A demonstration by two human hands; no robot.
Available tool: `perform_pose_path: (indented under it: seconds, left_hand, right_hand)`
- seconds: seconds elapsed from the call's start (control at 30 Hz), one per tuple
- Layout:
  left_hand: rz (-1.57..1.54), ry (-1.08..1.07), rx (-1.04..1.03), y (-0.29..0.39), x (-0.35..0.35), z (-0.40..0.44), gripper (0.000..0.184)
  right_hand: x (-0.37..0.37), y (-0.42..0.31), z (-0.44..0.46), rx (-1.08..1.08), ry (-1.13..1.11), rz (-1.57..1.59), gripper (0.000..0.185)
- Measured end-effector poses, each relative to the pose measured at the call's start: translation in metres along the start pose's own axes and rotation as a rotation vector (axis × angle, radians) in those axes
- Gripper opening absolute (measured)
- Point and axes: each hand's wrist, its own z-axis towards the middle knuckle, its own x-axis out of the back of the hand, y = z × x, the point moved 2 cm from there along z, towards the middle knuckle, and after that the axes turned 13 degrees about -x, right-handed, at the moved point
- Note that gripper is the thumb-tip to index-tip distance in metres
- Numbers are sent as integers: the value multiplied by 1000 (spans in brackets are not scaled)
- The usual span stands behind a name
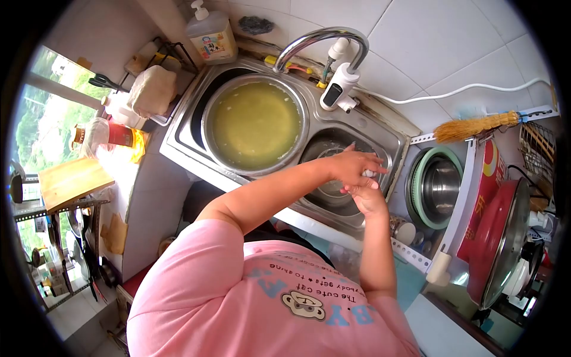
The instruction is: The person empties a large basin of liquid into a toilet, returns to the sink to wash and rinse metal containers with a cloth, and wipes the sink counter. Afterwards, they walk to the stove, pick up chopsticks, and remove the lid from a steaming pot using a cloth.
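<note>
My left hand (352, 166) is over the right-hand sink bowl (324, 202), its fingers partly spread toward the right. Between the two hands shows a small white thing (369, 174), too small to name. My right hand (367, 197) comes up from below with bent fingers and meets the left hand at this white thing. Overlapping fingers hide part of the grip. Beside them, in the left-hand bowl, rests a large round metal basin (303, 122) filled with cloudy yellow-green liquid. The chrome faucet (324, 35) arches above, its spout toward the basin.
A soap pump bottle (214, 44) stands behind the sink. Stacked basins (423, 190) and a straw brush (476, 126) are at the right, near a red-rimmed lid (496, 238). On the left sill are an oil bottle (122, 135) and a wooden board (74, 181).
</note>
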Motion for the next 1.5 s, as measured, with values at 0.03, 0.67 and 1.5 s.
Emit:
perform_pose_path:
  seconds: [0.03, 0.67, 1.5]
  left_hand:
    - [2, 0, 2, -7, -4, 4, 54]
    - [-235, 368, 638, -62, -65, 33, 34]
    - [-313, 541, 908, -85, -80, 7, 55]
  right_hand:
    - [-4, -3, 1, -48, 53, -50, 50]
    - [57, 51, 77, 63, 718, -443, 19]
    - [41, 69, 73, 243, 497, -924, 23]
